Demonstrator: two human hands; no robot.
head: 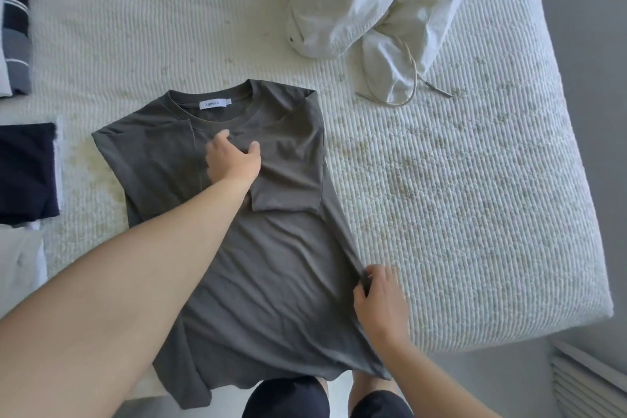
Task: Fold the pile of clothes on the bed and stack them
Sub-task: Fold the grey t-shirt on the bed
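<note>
A dark grey T-shirt [271, 275] lies flat on the white bed [475, 197], collar away from me, its hem hanging over the near edge. The right sleeve is folded inward over the chest. My left hand [234, 159] presses flat on the shirt's upper chest, fingers spread. My right hand [380, 299] pinches the shirt's right side edge near the waist. A crumpled white garment [369, 0] with a drawstring lies at the far right of the bed.
Folded clothes sit at the left edge: a navy piece [27, 170] and a striped blue-grey piece [15, 24]. The bed's right edge [583, 214] drops to a grey floor, with a white slatted fixture [590, 380] at the lower right. My knees show below the hem.
</note>
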